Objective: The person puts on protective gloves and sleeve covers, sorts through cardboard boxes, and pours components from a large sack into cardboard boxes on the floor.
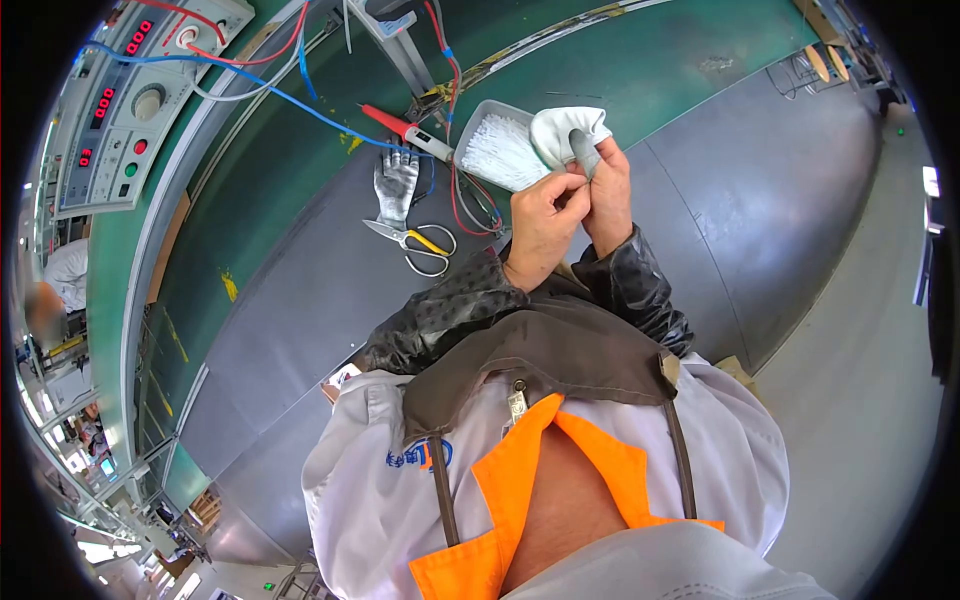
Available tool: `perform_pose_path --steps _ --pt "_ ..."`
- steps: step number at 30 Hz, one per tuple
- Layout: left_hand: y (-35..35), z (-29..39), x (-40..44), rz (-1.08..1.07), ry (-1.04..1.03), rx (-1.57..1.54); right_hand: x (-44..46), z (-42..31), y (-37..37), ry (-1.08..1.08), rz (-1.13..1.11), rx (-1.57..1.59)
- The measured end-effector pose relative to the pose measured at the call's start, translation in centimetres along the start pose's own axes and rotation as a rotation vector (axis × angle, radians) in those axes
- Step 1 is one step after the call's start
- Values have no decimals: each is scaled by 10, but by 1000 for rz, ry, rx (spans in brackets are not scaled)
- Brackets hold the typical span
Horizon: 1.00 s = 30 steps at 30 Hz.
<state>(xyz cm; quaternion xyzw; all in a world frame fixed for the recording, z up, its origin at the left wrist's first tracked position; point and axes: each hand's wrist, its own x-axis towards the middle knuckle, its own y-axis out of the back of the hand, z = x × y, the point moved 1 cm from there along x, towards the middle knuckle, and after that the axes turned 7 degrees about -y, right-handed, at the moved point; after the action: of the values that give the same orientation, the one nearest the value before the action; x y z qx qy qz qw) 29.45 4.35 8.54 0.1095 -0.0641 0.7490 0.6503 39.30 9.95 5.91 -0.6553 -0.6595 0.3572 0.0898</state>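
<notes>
In front of my chest, both hands are close together and touching. My left hand [543, 225] is closed, its thumb and forefinger pinched at the lower end of a grey finger-shaped sleeve [583, 150]. My right hand [609, 195] is wrapped around the same sleeve from the right; whether one of its fingers is inside, I cannot tell. Just behind them lies a white cloth piece [552, 132] with a dark edge, perhaps a glove. Touching it on the left is a grey tray [488, 107] full of thin white strips [500, 152].
Left of the tray lie a red-and-white pen-like tool [405, 132], a grey-coated glove [396, 184] and yellow-handled scissors [425, 243]. Red and blue wires [330, 122] run from a power supply [140, 105] with red digits. A metal post [400, 60] stands behind. Another person [66, 275] is far left.
</notes>
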Motion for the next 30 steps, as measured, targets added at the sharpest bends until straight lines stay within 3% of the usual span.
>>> perform_pose_path --steps 3,6,11,15,18,24,28,30 --pt "9 -3 2 -113 126 -86 -3 -11 -4 203 -30 -246" --pt "29 -8 8 112 245 -208 -2 -6 4 182 -89 -144" --pt "55 -26 23 184 304 -278 0 8 19 164 -117 -125" --pt "58 -47 22 221 481 -414 -7 0 11 188 -95 -197" --pt "53 -52 22 44 708 -720 -11 -4 4 130 -203 -45" --pt "45 -36 28 48 694 -877 -19 -6 2 95 -231 98" --pt "47 -50 23 49 563 -719 -20 -1 11 184 -268 -43" --pt "45 -55 25 123 459 -627 -22 4 10 221 -141 -254"
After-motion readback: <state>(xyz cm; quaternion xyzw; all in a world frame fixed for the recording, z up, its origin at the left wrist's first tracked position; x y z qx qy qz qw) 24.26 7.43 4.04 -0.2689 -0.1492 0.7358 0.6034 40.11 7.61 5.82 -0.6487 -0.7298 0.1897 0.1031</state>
